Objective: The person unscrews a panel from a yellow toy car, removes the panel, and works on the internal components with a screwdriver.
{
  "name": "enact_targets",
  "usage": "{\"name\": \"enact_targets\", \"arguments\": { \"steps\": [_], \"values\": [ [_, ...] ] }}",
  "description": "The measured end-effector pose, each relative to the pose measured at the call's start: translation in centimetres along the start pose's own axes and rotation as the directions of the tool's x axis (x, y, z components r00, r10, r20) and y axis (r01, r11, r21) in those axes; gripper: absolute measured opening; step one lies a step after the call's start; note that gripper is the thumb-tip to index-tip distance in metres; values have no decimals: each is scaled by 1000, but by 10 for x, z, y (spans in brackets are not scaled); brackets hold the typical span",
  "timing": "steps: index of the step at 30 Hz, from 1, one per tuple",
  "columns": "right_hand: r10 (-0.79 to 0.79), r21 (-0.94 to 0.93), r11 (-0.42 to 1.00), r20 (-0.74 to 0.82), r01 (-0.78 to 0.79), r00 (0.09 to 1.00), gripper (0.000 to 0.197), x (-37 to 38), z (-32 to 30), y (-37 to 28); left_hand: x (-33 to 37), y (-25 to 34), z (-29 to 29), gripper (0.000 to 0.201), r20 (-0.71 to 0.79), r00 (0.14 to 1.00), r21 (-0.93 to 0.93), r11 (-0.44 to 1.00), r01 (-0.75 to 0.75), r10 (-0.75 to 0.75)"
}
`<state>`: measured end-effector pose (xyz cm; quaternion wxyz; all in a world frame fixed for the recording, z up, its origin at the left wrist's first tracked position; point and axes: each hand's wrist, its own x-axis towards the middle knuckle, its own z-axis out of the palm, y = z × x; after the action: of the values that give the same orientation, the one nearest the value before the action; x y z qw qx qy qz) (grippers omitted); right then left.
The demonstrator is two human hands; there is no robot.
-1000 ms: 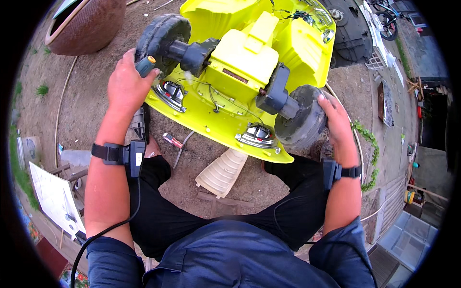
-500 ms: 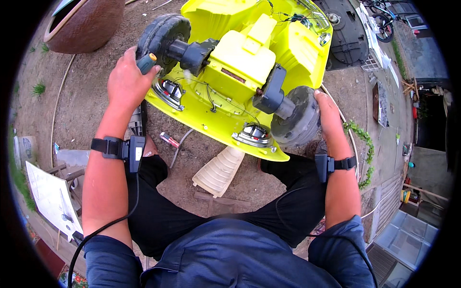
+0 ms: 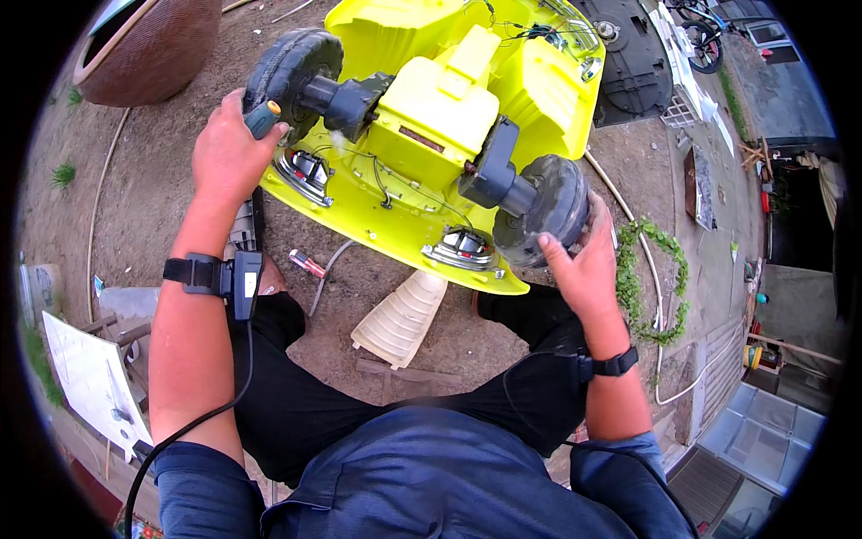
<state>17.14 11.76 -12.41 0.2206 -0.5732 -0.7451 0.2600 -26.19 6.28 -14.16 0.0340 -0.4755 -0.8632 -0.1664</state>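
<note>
Upside down before me is the bright yellow body of a ride-on toy car (image 3: 440, 108), with a black wheel on each side of its raised middle. Closed in my left hand (image 3: 224, 153) is a screwdriver, its dark teal and orange handle (image 3: 264, 119) showing; the shaft is hidden. The fingers of that hand also rest against the left wheel (image 3: 296, 76). My right hand (image 3: 588, 269) grips the outer edge of the right wheel (image 3: 546, 211), thumb on the near side, fingers partly hidden behind it. Dark motor housings (image 3: 489, 162) and loose wires sit between the wheels.
Below the car, a ribbed cream plastic piece (image 3: 402, 319) lies on the dirt near a red-and-clear screwdriver (image 3: 307, 262). A large brown pot (image 3: 153, 49) stands at far left. A green vine (image 3: 669, 251) and a hose (image 3: 620, 193) lie at right.
My right hand has turned and shifted to the near side of the right wheel, its thumb now visible there. The car appears slightly further left and up in view; my left hand keeps its hold.
</note>
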Motion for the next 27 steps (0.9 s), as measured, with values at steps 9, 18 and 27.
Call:
{"name": "enact_targets", "arguments": {
  "steps": [9,18,27],
  "values": [
    [-25,-127,992,-84,14,996,111,-22,16,5,-1,4,-4,73,11,1000,-6,1000,4,-4],
    [-21,-3,1000,13,21,1000,101,4,-1,18,-3,-3,-1,70,-4,1000,-18,1000,-11,11],
    [171,414,881,172,-228,970,66,65,-6,48,-2,-7,5,70,-26,999,-7,999,-32,32]
  ]
}}
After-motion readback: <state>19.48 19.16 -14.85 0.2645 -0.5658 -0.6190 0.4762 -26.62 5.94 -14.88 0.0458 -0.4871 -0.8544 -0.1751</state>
